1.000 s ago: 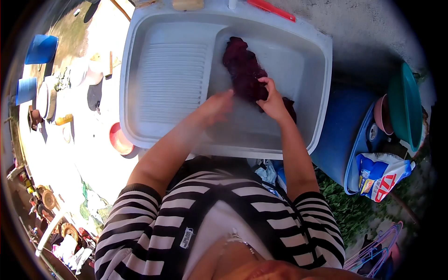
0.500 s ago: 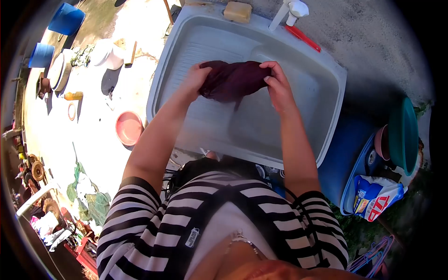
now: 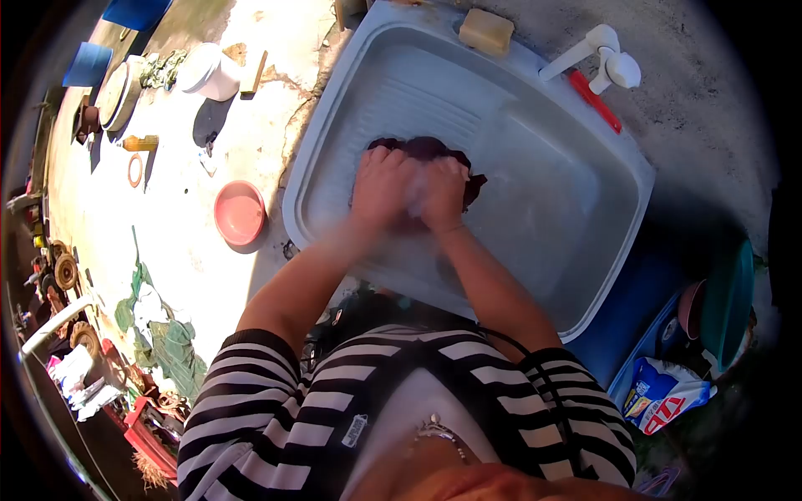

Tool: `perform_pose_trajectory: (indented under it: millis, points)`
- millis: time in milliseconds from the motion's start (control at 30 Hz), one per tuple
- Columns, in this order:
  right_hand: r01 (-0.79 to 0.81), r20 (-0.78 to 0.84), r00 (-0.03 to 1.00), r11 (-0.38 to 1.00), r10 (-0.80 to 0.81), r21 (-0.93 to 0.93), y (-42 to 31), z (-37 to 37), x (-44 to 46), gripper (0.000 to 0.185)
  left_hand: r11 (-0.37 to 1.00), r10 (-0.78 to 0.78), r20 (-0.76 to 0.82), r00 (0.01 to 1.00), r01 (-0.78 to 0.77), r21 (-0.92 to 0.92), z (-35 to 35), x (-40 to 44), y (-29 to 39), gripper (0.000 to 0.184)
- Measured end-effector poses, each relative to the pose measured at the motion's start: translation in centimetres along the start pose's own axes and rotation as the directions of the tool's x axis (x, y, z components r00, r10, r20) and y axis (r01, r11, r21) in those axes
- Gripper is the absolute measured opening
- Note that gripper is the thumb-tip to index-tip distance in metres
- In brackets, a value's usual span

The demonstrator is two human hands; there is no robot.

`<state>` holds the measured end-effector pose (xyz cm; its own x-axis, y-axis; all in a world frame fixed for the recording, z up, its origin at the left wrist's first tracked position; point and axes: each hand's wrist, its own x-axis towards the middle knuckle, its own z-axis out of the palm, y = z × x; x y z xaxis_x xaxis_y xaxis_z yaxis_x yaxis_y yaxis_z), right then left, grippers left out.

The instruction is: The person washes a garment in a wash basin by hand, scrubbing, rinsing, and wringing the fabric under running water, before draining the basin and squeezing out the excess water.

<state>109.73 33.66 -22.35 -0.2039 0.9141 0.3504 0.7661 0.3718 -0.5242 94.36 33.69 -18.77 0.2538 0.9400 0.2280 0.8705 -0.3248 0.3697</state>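
Observation:
A dark maroon cloth [image 3: 428,149] lies bunched on the ribbed left side of the grey laundry sink [image 3: 535,225]. My left hand [image 3: 384,185] is closed over the cloth's left part, fingers curled down into it. Beside it, almost touching, my right hand [image 3: 444,192] grips the right part. A fold of cloth sticks out past the right fingers, and the rest is hidden under both hands. A haze blurs the area around my wrists.
On the sink's back edge are a yellowish soap bar [image 3: 486,32], a white tap [image 3: 618,68] and a red-handled item [image 3: 595,100]. A pink bowl [image 3: 240,213] stands on the ground to the left. At right are a teal basin [image 3: 727,305] and a detergent bag [image 3: 666,399].
The cloth was held up and stretched between both hands above the sink. Now it is down on the ribbed surface, bunched, with my hands drawn together on it. The view has shifted.

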Motion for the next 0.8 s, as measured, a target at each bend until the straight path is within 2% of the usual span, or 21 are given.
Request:
perform_pose_trajectory:
  millis: [33, 100, 167, 267, 333, 400, 467, 567, 600, 633, 667, 733, 800]
  points:
    - [0.026, 0.034, 0.999, 0.999, -0.025, -0.019, 1.2, 0.7, 3.0, 0.016, 0.998, -0.042, 0.053, 0.998, 0.040, 0.041, 1.0, 2.2, -1.3, 0.020]
    - [-0.043, 0.145, 0.988, 0.999, 0.047, -0.024, 4.0, 2.8, 9.3, 0.017, 0.973, -0.171, -0.056, 0.984, 0.177, 0.146, 4.1, 8.2, -3.6, 0.023]
    - [-0.142, -0.218, 0.970, 0.975, 0.104, -0.169, 4.7, 5.0, 13.3, 0.019, 0.964, -0.141, -0.231, 0.963, 0.187, 0.189, 5.7, 12.1, -5.0, 0.025]
    - [-0.129, -0.181, 0.980, 0.949, 0.078, -0.289, 3.6, 4.1, 11.6, 0.021, 0.973, -0.068, -0.255, 0.965, 0.121, 0.198, 5.5, 10.7, -5.2, 0.026]
    - [-0.094, -0.026, 0.995, 0.990, 0.092, -0.109, 2.1, 1.9, 7.5, 0.022, 0.955, -0.270, -0.068, 0.960, 0.276, 0.109, 0.4, 6.9, -1.4, 0.022]
    - [-0.015, -0.045, 0.999, 0.995, 0.019, 0.096, -0.9, -1.6, 2.7, 0.016, 0.967, -0.256, -0.164, 0.953, 0.254, -0.036, -2.7, 2.0, 1.2, 0.019]
    - [-0.025, -0.084, 0.996, 0.992, 0.036, 0.127, -2.0, -0.4, -2.4, 0.014, 0.995, -0.093, -0.156, 0.983, 0.087, -0.049, -1.3, -2.7, 1.7, 0.017]
    - [0.011, 0.017, 1.000, 1.000, -0.010, -0.011, -1.2, 0.0, 2.2, 0.011, 0.996, -0.075, 0.056, 0.996, 0.072, 0.054, 0.5, 0.8, -0.8, 0.015]
    - [0.060, -0.131, 0.990, 0.998, -0.060, -0.006, 0.8, 2.5, 5.7, 0.011, 0.993, -0.105, -0.108, 0.989, 0.109, 0.038, 2.0, 4.3, -2.1, 0.017]
    - [-0.015, -0.058, 0.998, 0.997, 0.011, -0.078, 2.1, 3.6, 8.7, 0.015, 0.983, -0.138, -0.089, 0.986, 0.147, 0.107, 2.9, 7.4, -3.5, 0.019]
    - [-0.061, -0.103, 0.993, 0.993, 0.050, -0.101, 2.7, 4.5, 11.4, 0.018, 0.974, -0.073, -0.135, 0.988, 0.100, 0.205, 3.7, 10.4, -4.9, 0.022]
    - [-0.242, -0.199, 0.959, 0.947, 0.200, -0.211, 3.1, 6.1, 14.5, 0.017, 0.947, -0.060, -0.231, 0.971, 0.129, 0.296, 4.4, 13.8, -6.3, 0.022]
    - [-0.188, -0.062, 0.982, 0.936, 0.178, -0.298, 2.7, 4.6, 12.9, 0.018, 0.959, -0.119, -0.224, 0.967, 0.171, 0.227, 4.1, 11.9, -5.3, 0.023]
